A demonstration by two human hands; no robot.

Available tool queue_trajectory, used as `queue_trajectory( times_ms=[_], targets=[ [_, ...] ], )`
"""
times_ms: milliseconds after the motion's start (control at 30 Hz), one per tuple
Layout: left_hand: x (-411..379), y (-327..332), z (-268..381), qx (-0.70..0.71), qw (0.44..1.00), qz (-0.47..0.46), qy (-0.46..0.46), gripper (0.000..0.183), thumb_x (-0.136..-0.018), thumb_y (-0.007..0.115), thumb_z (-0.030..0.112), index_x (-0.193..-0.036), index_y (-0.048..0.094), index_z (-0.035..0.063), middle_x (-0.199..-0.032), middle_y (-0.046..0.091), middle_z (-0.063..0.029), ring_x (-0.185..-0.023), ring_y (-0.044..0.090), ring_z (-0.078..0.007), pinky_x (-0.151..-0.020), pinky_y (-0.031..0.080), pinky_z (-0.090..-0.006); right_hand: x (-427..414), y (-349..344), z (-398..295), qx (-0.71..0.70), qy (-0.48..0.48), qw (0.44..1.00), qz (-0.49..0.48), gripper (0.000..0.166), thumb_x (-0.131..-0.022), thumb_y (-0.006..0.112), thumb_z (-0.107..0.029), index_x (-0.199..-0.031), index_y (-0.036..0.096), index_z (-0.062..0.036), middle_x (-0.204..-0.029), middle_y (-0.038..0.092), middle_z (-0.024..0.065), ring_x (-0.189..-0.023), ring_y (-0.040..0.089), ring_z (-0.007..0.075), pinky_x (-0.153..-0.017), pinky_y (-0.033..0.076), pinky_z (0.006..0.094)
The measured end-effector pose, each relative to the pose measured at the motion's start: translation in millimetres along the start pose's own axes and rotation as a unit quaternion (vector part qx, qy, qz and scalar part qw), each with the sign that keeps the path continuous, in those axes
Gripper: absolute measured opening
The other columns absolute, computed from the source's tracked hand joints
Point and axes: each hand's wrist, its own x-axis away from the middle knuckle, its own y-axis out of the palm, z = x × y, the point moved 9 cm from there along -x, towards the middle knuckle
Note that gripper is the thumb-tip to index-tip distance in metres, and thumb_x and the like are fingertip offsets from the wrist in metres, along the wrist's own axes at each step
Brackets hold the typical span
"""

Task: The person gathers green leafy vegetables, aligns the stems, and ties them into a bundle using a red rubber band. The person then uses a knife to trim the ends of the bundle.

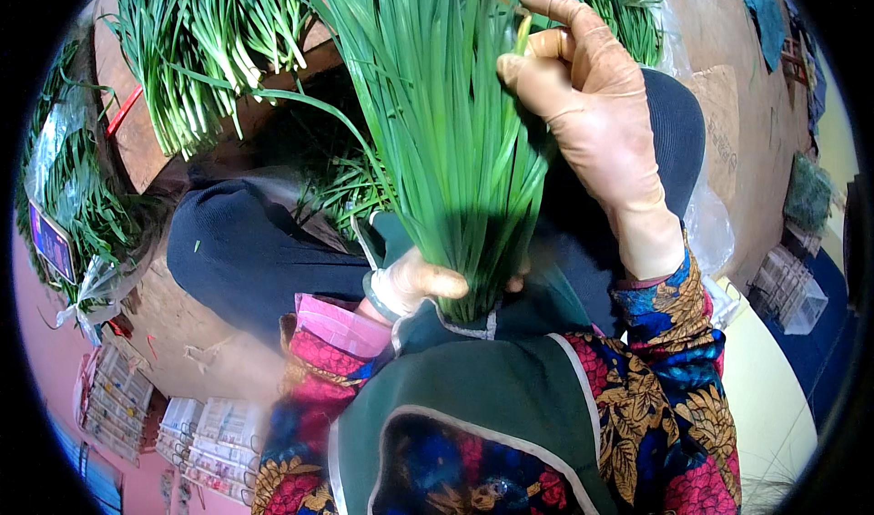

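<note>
My left hand [416, 283] wears a thin stained glove and grips a thick bunch of garlic chives [437, 126] near its base, over my lap. The long green leaves fan out away from me, and the lower ends are hidden by the hand and the green apron [471, 371]. At the bunch's right side is my gloved right hand [594, 91], its index finger and thumb apart. A yellowed leaf [524, 33] runs up beside the thumb and curled fingers. Whether the fingers pinch that leaf cannot be made out.
More chives [205, 50] lie with pale stems towards me on a wooden board [136, 139]. Loose green trimmings [355, 187] lie between my knees. At left, a phone [52, 242] rests against bagged greens [89, 194]. Clear plastic [707, 228] and cardboard [720, 132] are at right.
</note>
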Motion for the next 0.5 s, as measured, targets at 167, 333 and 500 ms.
queue_trajectory(
  times_ms=[167, 333, 500],
  targets=[
    [-1, -4, 2, 0.026, 0.999, 0.028, -0.007, 0.077, -0.070, 0.078, 0.031, -0.131, 0.048, -0.0035, -0.116, 0.061, -0.0187, -0.100, 0.063, -0.0265, -0.090, 0.050, -0.0378, 4, -18, -13, -0.062, 0.091, 0.992, 0.063, 0.041, -0.088, 0.065, -0.003, -0.127, 0.051, -0.0010, -0.080, 0.058, 0.0025, -0.069, 0.054, 0.0090, -0.064, 0.047, 0.0211],
    [5, -7, 4, 0.061, 0.994, 0.085, -0.012, 0.074, -0.071, 0.076, 0.027, -0.132, 0.047, -0.0039, -0.118, 0.060, -0.0209, -0.100, 0.064, -0.0275, -0.091, 0.051, -0.0378, 14, -25, -49, 0.020, 0.000, 0.996, 0.086, 0.039, -0.087, 0.063, 0.003, -0.124, 0.052, -0.0007, -0.075, 0.053, -0.0039, -0.064, 0.050, 0.0053, -0.057, 0.041, 0.0162],
    [9, -44, -27, 0.156, 0.983, 0.097, -0.027, 0.069, -0.074, 0.074, 0.021, -0.132, 0.046, -0.0038, -0.117, 0.060, -0.0229, -0.101, 0.063, -0.0295, -0.092, 0.051, -0.0392, 34, -30, -63, 0.094, -0.198, 0.964, 0.153, 0.036, -0.087, 0.063, 0.003, -0.121, 0.053, 0.0000, -0.090, 0.058, 0.0012, -0.073, 0.053, 0.0076, -0.066, 0.046, 0.0186]
  ],
)
